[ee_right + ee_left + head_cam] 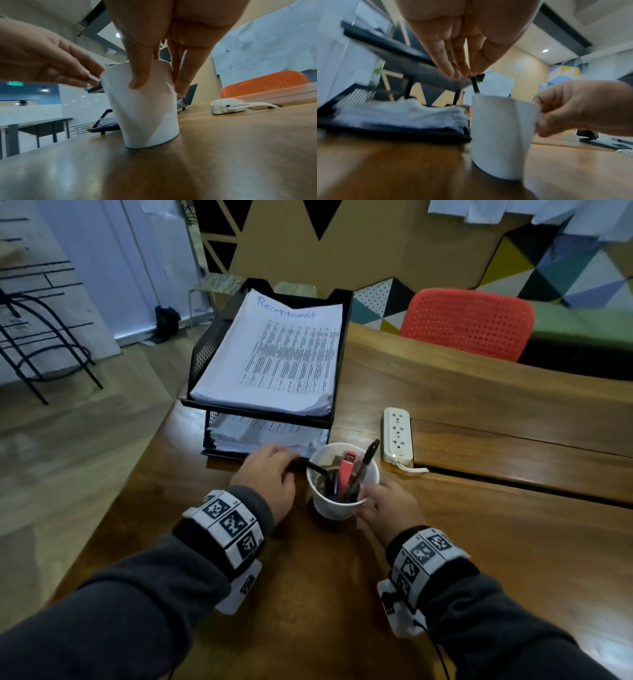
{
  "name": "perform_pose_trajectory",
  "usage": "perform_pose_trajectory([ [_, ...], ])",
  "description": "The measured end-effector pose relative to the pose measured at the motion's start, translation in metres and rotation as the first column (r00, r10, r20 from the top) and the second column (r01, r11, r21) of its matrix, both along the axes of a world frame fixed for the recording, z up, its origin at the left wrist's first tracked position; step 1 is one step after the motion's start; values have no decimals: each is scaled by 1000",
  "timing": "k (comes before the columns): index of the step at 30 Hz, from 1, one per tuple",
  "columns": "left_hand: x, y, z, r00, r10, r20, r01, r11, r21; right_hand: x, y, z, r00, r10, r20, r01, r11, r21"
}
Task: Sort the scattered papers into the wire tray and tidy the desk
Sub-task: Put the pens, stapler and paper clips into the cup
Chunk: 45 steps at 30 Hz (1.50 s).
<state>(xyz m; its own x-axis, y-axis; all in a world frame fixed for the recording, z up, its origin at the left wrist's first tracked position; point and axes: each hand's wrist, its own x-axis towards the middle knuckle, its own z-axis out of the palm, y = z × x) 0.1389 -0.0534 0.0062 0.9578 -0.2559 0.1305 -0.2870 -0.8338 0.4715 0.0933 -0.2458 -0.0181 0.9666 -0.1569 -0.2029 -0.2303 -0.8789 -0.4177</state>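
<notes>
A black two-tier wire tray (257, 408) stands at the desk's far left corner. A stack of printed papers (284, 354) fills its top tier and another stack (267, 433) lies in the lower one. In front of it stands a white cup (337, 510) with pens and a pink item inside. My left hand (291, 464) pinches a black pen (313, 467) whose lower end is inside the cup; the left wrist view shows the fingertips (462, 73) closed on the pen (475, 86). My right hand (368, 501) grips the cup's right side, thumb and fingers (139, 81) round the cup (145, 115).
A white power strip (397, 436) lies on the wooden desk (479, 542) just right of the cup, its cable running into a slot. A red perforated chair (469, 320) stands behind the desk. The desk's left edge runs close beside the tray.
</notes>
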Motion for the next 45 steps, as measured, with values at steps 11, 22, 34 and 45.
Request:
perform_pose_trajectory([
  [11,73,2,-1,992,-103,-74,126,847,517,67,-27,-7,957,-262,122,258,965,44],
  [22,70,1,-8,995,-101,1,86,854,513,89,-2,-11,899,-280,337,275,959,65],
  [34,69,2,-10,995,-98,7,80,849,523,122,27,-25,947,172,-271,-245,932,-268],
  [45,70,-1,-4,993,-106,-57,120,839,531,106,-18,44,958,-69,278,97,991,-90],
])
